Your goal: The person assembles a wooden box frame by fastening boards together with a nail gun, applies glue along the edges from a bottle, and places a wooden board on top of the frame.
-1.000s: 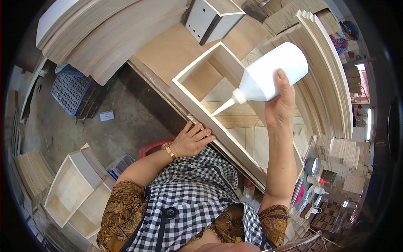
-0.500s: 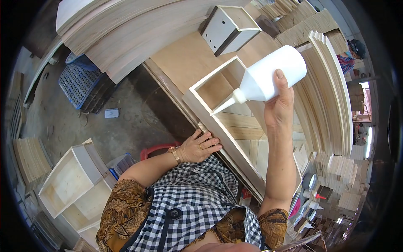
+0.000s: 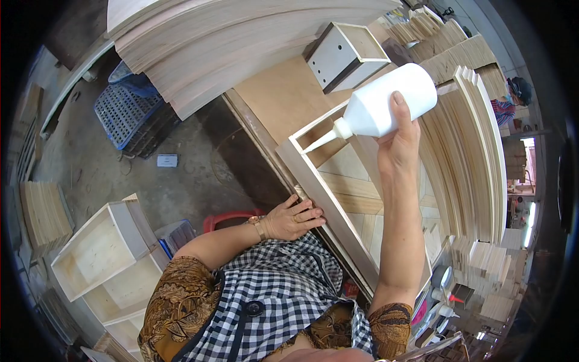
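A person's right hand [image 3: 399,142] holds a white squeeze bottle [image 3: 392,99] in a closed grip above a wooden frame [image 3: 330,208] on the tabletop [image 3: 271,90], the bottle's long axis slanting across the frame's near rail, its nozzle [image 3: 321,141] tip at the rail's far-left end. The left hand [image 3: 291,222], its grip loosely open, rests beside the same rail, farther from the bottle.

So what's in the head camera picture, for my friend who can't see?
A person's right hand holds a white squeeze bottle, its nozzle pointing down at the edge of an open wooden frame. The left hand rests beside the frame, with stacked boards nearby.
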A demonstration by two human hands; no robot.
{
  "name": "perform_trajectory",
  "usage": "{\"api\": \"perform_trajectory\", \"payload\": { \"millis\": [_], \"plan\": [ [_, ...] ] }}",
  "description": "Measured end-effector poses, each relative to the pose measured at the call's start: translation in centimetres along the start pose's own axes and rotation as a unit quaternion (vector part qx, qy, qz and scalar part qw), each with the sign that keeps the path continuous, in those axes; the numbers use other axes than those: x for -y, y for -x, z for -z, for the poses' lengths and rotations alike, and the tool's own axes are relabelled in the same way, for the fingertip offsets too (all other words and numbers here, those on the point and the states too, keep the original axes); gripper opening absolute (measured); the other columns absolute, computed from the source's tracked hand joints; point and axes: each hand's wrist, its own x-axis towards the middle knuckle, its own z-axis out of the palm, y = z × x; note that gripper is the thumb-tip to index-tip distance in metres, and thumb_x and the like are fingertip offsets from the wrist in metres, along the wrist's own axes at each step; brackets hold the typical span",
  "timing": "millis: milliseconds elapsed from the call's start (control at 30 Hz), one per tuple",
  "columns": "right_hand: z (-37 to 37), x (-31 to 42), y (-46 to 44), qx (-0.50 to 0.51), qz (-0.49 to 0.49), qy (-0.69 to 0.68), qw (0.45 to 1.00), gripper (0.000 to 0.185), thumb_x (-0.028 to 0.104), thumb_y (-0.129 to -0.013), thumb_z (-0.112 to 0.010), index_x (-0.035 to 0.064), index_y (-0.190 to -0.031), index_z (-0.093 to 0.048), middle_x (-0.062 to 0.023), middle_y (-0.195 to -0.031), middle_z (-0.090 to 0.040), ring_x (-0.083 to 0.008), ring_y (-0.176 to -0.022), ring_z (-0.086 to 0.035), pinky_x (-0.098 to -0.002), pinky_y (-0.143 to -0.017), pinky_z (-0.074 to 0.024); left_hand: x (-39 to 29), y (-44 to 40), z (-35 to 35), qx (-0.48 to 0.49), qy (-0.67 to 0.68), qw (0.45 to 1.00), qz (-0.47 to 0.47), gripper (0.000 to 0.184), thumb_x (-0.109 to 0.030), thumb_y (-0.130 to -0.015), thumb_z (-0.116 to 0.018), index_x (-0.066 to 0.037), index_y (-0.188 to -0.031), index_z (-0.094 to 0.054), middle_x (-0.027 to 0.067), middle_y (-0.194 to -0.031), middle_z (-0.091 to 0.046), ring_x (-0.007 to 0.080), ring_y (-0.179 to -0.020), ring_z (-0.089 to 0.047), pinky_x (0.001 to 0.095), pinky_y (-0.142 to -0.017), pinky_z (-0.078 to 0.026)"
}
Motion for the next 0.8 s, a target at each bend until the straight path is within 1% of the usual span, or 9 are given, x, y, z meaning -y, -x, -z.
{"api": "perform_trajectory", "payload": {
  "millis": [100, 200, 367, 467, 567, 667, 700, 767, 800],
  "plan": [
    [-0.7, -0.2, -0.5, 0.006, 0.003, -0.01, 1.0, 0.059, 0.029, -0.074, -0.073, 0.0021, -0.118, -0.044, -0.0076, -0.107, -0.053, -0.0165, -0.095, -0.057, -0.0311, -0.072, -0.0521, 0.1, 0.0, 0.1, 0.002, 0.003, 1.0, -0.002, 0.066, -0.019, -0.07, -0.066, -0.026, -0.133, -0.045, -0.0008, -0.146, -0.026, 0.0234, -0.138, -0.013, 0.0465, -0.112, -0.011],
    [-0.9, -0.5, -1.1, 0.003, 0.004, 0.035, 0.999, 0.059, 0.033, -0.077, -0.068, 0.0048, -0.123, -0.043, -0.0082, -0.11, -0.056, -0.0207, -0.101, -0.059, -0.0423, -0.08, -0.0513, 0.0, 0.0, 0.2, 0.01, 0.006, 1.0, -0.001, 0.066, -0.019, -0.07, -0.066, -0.026, -0.132, -0.046, -0.0009, -0.146, -0.027, 0.0234, -0.138, -0.014, 0.0462, -0.112, -0.012],
    [-1.6, -0.6, -1.1, -0.017, 0.007, 0.029, 0.999, 0.06, 0.034, -0.077, -0.068, 0.0041, -0.122, -0.042, -0.0092, -0.11, -0.056, -0.0228, -0.102, -0.059, -0.044, -0.082, -0.0509, -0.1, 0.1, 0.3, 0.021, 0.006, 1.0, 0.006, 0.066, -0.02, -0.07, -0.067, -0.027, -0.132, -0.046, -0.0007, -0.144, -0.03, 0.0233, -0.136, -0.019, 0.0458, -0.11, -0.016],
    [-0.4, -0.5, -0.9, -0.03, -0.013, -0.017, 0.999, 0.061, 0.036, -0.077, -0.068, 0.0049, -0.122, -0.042, -0.0106, -0.112, -0.056, -0.0258, -0.104, -0.057, -0.0472, -0.084, -0.05, -0.4, -0.5, 1.0, 0.028, -0.016, 0.999, 0.009, 0.042, -0.021, -0.072, -0.067, -0.021, -0.114, -0.058, 0.0017, -0.124, -0.046, 0.0278, -0.123, -0.034, 0.0482, -0.105, -0.024],
    [1.2, 0.7, 0.7, -0.054, -0.071, -0.082, 0.993, 0.061, 0.04, -0.077, -0.067, 0.0075, -0.123, -0.042, -0.0115, -0.114, -0.056, -0.0288, -0.106, -0.056, -0.0523, -0.087, -0.0476, -1.0, -0.6, 1.6, 0.037, 0.016, 0.999, 0.031, 0.059, -0.018, -0.072, -0.067, -0.019, -0.128, -0.048, 0.0023, -0.138, -0.037, 0.0265, -0.132, -0.027, 0.0482, -0.107, -0.02],
    [4.5, 1.9, 3.0, -0.077, -0.112, -0.131, 0.982, 0.061, 0.043, -0.078, -0.065, 0.0107, -0.124, -0.042, -0.0114, -0.116, -0.056, -0.0305, -0.107, -0.055, -0.0554, -0.088, -0.0455, -2.7, -3.5, 4.7, -0.042, 0.074, 0.995, 0.057, 0.043, -0.01, -0.071, -0.064, -0.01, -0.112, -0.053, 0.0129, -0.12, -0.051, 0.034, -0.115, -0.046, 0.0502, -0.098, -0.031],
    [5.8, 2.3, 3.9, -0.086, -0.119, -0.146, 0.978, 0.061, 0.044, -0.078, -0.065, 0.0118, -0.125, -0.041, -0.0113, -0.116, -0.056, -0.0309, -0.107, -0.055, -0.0561, -0.088, -0.045, -3.3, -4.6, 5.9, -0.053, 0.067, 0.995, 0.059, 0.041, -0.009, -0.071, -0.063, -0.009, -0.111, -0.054, 0.0142, -0.116, -0.053, 0.0346, -0.111, -0.049, 0.0509, -0.096, -0.034],
    [8.3, 3.5, 5.8, -0.14, -0.12, -0.145, 0.972, 0.063, 0.045, -0.078, -0.065, 0.0123, -0.126, -0.04, -0.011, -0.118, -0.055, -0.0306, -0.108, -0.054, -0.0551, -0.087, -0.045, -3.9, -7.4, 8.2, -0.061, 0.168, 0.983, 0.051, 0.035, -0.007, -0.072, -0.059, -0.005, -0.107, -0.053, 0.0163, -0.112, -0.053, 0.0361, -0.105, -0.052, 0.0513, -0.092, -0.04],
    [9.8, 3.7, 6.3, -0.169, -0.11, -0.142, 0.969, 0.063, 0.047, -0.079, -0.062, 0.0122, -0.126, -0.039, -0.0112, -0.12, -0.054, -0.0303, -0.11, -0.052, -0.0548, -0.086, -0.0441, -4.6, -8.9, 9.5, -0.066, 0.2, 0.976, 0.062, 0.027, -0.012, -0.082, -0.05, -0.002, -0.108, -0.049, 0.0186, -0.109, -0.05, 0.0359, -0.104, -0.052, 0.0529, -0.093, -0.039]
  ]
}}
